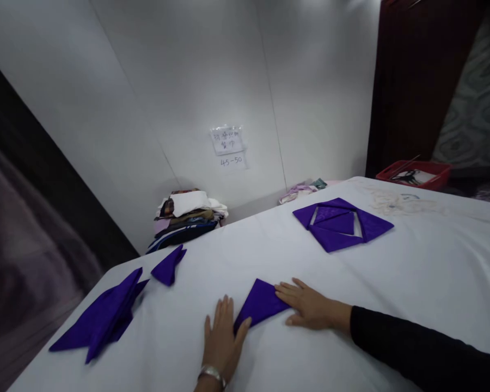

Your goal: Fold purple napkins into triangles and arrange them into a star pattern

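Note:
A purple cloth napkin (261, 300), folded into a flat triangle, lies on the white tablecloth (286, 359) in front of me. At its left corner rests my left hand (222, 337), fingers stretched out and the thumb touching the fold; a silver bracelet circles the wrist. My right hand (308, 305) lies flat with fingers spread, its fingertips on the napkin's right corner. Neither hand grips anything. To the left sit a small folded purple napkin (168, 267) and a larger folded purple piece (102, 316). Farther back on the right, purple folded pieces form a ring (343, 224) around a triangle.
Beyond the table's far edge is a pile of folded clothes (188, 215), with more fabric (300, 190) to its right. A red basket (416, 173) with scissors stands at the back right. Thin pale strings (404, 202) lie near it. Paper signs (228, 142) hang on the wall.

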`<state>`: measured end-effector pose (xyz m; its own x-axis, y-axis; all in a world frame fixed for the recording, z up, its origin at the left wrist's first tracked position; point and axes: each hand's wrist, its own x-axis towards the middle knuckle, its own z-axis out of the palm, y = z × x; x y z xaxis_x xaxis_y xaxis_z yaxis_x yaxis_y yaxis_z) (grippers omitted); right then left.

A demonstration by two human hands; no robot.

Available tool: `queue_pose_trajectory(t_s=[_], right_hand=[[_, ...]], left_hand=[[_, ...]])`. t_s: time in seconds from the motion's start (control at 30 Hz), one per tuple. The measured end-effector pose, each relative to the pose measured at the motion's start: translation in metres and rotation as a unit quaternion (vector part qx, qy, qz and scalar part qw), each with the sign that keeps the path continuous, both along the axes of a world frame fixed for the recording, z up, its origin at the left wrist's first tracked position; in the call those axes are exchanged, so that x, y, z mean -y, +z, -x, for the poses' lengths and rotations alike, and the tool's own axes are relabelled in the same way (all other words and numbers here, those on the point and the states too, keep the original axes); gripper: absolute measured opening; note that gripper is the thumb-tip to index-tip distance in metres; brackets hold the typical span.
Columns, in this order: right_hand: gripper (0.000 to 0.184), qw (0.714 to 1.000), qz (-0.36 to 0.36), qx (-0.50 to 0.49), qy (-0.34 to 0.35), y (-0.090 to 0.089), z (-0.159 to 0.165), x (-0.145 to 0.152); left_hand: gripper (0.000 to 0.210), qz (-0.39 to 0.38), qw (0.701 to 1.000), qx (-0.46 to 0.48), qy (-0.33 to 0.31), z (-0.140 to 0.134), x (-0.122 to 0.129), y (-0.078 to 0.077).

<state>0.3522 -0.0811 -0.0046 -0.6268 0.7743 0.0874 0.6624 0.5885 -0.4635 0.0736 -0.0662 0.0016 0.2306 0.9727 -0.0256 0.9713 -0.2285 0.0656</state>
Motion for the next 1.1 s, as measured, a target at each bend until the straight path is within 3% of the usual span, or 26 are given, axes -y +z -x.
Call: queue_pose_trajectory(t_s=[0.1,0.2,0.27,0.4,0.5,0.57,0.67,0.77,0.87,0.97,1.1], right_hand=[[0.076,1.0,-0.005,-0.006,-0.003,0.002,0.001,0.001],[0.075,1.0,-0.01,-0.016,-0.003,0.004,0.001,0.002],[0.075,1.0,-0.009,-0.02,-0.003,0.006,0.001,0.002],[0.074,1.0,-0.004,-0.026,-0.004,0.007,0.001,0.003],[0.074,0.999,-0.007,-0.033,-0.006,0.006,0.001,0.003],[0.075,0.999,-0.01,-0.032,-0.008,0.004,0.002,0.003],[0.076,1.0,-0.01,-0.025,-0.01,0.003,0.002,0.002],[0.076,1.0,-0.009,-0.023,-0.008,0.003,0.003,0.002],[0.076,1.0,-0.012,-0.024,-0.008,0.004,0.002,0.001],[0.076,1.0,-0.009,-0.025,-0.006,0.004,0.002,0.0],[0.074,1.0,0.008,-0.025,0.007,0.007,-0.001,-0.003]], left_hand=[[0.068,-0.009,0.996,0.002,-0.09,-0.04,-0.008,0.006],[0.071,0.021,0.994,-0.01,-0.11,-0.054,-0.013,-0.002],[0.071,0.032,0.995,-0.017,-0.098,-0.044,-0.015,-0.011],[0.069,0.03,0.998,-0.029,-0.046,0.003,-0.011,-0.024],[0.053,0.026,0.999,-0.024,-0.036,0.031,-0.01,-0.022],[0.046,0.028,0.999,-0.004,-0.027,0.033,-0.014,-0.014],[0.052,0.007,0.999,0.038,-0.013,0.007,-0.028,0.0],[0.055,-0.007,0.995,0.053,-0.087,-0.035,-0.043,0.009],[0.059,0.027,0.985,0.038,-0.164,-0.069,-0.056,0.012],[0.063,0.06,0.974,0.024,-0.217,-0.083,-0.067,0.018],[0.048,0.07,0.969,0.016,-0.238,-0.088,-0.078,0.032]])
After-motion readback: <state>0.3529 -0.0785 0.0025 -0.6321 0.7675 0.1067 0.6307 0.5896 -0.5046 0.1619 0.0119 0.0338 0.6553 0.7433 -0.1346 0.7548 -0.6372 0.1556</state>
